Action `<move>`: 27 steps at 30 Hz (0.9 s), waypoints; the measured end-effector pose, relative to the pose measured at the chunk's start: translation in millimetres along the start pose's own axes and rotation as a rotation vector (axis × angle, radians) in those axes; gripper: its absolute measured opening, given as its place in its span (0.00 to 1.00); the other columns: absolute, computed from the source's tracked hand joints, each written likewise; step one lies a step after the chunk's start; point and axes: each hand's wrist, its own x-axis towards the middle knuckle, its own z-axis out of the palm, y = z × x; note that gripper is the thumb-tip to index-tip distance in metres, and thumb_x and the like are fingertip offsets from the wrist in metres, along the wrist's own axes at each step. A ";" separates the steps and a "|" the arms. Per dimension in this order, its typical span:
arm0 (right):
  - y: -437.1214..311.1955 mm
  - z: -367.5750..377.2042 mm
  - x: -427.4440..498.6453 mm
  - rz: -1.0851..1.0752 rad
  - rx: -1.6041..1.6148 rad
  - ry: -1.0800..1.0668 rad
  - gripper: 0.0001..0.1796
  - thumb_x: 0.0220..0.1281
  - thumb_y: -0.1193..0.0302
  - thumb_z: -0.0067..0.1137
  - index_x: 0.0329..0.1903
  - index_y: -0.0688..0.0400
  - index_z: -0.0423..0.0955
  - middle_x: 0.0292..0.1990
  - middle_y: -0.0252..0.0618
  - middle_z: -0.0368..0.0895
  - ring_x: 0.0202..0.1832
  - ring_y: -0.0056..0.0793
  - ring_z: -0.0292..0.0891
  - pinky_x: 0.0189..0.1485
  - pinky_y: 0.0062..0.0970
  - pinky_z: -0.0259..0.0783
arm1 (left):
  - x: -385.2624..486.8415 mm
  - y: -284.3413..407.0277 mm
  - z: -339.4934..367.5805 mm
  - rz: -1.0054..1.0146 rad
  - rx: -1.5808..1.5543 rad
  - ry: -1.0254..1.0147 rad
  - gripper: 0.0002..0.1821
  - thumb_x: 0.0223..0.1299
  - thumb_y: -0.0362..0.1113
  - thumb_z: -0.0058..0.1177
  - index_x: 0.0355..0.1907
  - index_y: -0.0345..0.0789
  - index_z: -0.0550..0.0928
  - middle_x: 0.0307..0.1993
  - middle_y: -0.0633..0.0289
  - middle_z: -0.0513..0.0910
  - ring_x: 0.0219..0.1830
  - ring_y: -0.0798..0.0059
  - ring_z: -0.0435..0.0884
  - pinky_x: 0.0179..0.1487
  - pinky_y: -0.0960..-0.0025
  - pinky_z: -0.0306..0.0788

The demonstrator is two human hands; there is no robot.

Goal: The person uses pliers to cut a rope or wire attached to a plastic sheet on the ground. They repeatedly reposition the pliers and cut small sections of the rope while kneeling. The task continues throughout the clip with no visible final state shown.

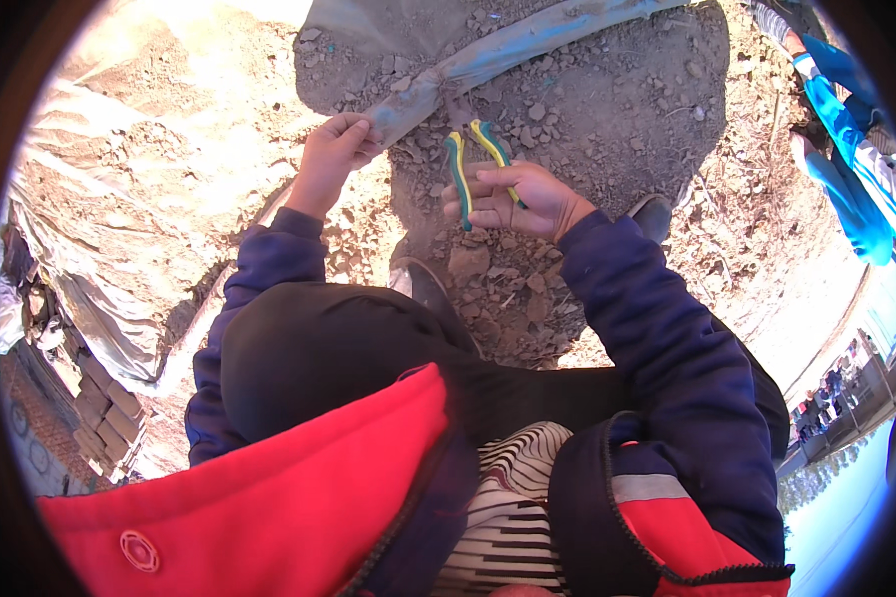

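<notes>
A long, dusty plastic sleeve or hose (pixel 493 56), whitish blue, runs from the upper right down to my left hand (pixel 340 153). That hand pinches its near edge between thumb and fingers. My right hand (pixel 519 195) holds pliers by their green and yellow handles (pixel 459 179), which are spread apart and point upward in the view. The head of the pliers cannot be made out against the ground. A gathered, narrowed part of the plastic lies just above the handles.
Dry soil with stones (pixel 508 283) lies under my hands, between my shoes. Pale plastic sheeting (pixel 112 298) spreads at the left, near stacked bricks (pixel 108 410). A person in blue clothing (pixel 840 157) is at the upper right. More people stand far off at the lower right.
</notes>
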 end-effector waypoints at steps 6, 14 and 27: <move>27.9 9.7 25.8 -0.065 0.376 -0.159 0.23 0.81 0.70 0.39 0.68 0.76 0.64 0.62 0.61 0.76 0.66 0.51 0.76 0.63 0.37 0.81 | 0.8 1.8 8.6 -0.012 0.115 -0.022 0.12 0.77 0.38 0.52 0.51 0.31 0.83 0.41 0.63 0.88 0.40 0.79 0.86 0.45 0.75 0.77; 35.5 16.9 30.7 -0.060 0.501 -0.235 0.24 0.80 0.73 0.40 0.69 0.77 0.62 0.62 0.62 0.75 0.65 0.51 0.77 0.65 0.35 0.82 | -5.3 3.0 40.2 -0.201 0.185 -0.275 0.18 0.78 0.44 0.52 0.56 0.30 0.82 0.44 0.58 0.88 0.42 0.76 0.86 0.47 0.71 0.79; 28.6 20.8 36.8 -0.099 0.655 -0.299 0.23 0.81 0.71 0.39 0.69 0.72 0.62 0.62 0.61 0.75 0.64 0.53 0.77 0.62 0.37 0.83 | 8.3 15.3 68.6 -0.310 0.139 -0.341 0.25 0.79 0.51 0.49 0.51 0.26 0.82 0.42 0.56 0.87 0.38 0.77 0.86 0.42 0.74 0.82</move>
